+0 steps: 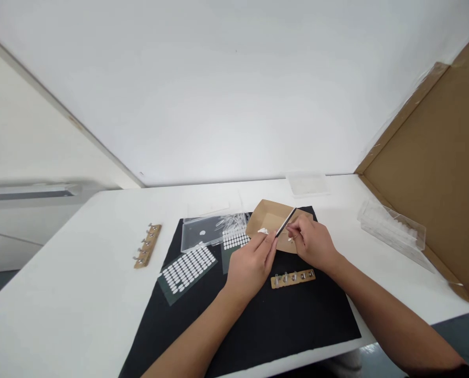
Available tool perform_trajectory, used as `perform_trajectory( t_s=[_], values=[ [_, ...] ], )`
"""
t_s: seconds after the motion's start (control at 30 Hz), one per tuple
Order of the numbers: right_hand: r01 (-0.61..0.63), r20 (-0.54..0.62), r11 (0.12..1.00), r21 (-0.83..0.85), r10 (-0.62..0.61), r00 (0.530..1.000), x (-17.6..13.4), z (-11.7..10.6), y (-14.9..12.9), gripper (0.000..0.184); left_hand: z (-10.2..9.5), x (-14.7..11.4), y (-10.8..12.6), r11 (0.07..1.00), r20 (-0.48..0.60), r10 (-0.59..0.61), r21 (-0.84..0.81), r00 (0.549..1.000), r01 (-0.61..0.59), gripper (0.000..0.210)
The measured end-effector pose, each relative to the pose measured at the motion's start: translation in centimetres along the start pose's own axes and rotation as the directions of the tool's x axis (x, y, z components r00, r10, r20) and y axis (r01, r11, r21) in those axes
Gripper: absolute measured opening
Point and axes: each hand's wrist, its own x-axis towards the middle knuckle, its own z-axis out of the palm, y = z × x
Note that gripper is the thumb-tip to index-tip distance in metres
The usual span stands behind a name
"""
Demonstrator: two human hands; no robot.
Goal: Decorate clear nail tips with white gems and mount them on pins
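Observation:
My left hand (252, 262) is closed around one end of a thin black-and-white strip (286, 221), which slants up and away over a brown cardboard tray (264, 210). At the strip's right side my right hand (313, 242) is closed, its fingertips pinched together. A tiny white bit shows by those fingertips, but I cannot make out what they grip. Small white pieces (263, 230) lie in the tray beside my left hand. Below the hands rests a tan strip with several small metal fittings (293, 279), some with clear parts on them.
Two dark sheets of white oval stickers (189, 268) (235, 240) and a clear box (195, 233) of thin clear pieces lie left on the black mat (281, 325). A second fitted strip (148, 247) sits farther left. Clear boxes (392, 226) (308, 185) and cardboard (435, 157) stand right and behind.

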Motion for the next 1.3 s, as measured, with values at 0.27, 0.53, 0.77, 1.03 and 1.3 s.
perform_trajectory(
  t_s=[0.27,0.53,0.77,1.03,1.3],
  values=[
    [0.011,-0.162,0.989,-0.147,-0.035,0.986,0.1,0.1,-0.2,0.022,-0.1,0.1,0.4,0.997,-0.003,0.041,0.069,0.999,-0.040,0.022],
    [0.084,-0.151,0.978,-0.193,-0.114,0.982,0.2,0.4,-0.7,0.022,-0.3,0.1,0.4,0.976,-0.026,0.125,0.181,0.992,-0.118,0.023],
    [0.159,-0.132,0.959,-0.234,-0.194,0.972,0.2,0.5,-1.0,0.025,-0.3,0.0,0.6,0.972,-0.027,0.122,0.205,0.992,-0.114,0.023],
    [0.163,-0.195,0.974,-0.158,-0.193,0.962,0.8,0.4,-1.3,0.023,-0.3,0.4,1.0,0.991,-0.077,0.050,0.127,0.996,-0.040,0.017],
    [0.162,-0.187,0.969,-0.189,-0.197,0.962,0.9,0.2,-1.2,0.021,-0.2,0.5,1.1,0.998,-0.080,0.050,0.048,0.996,-0.046,0.018]
  ],
)
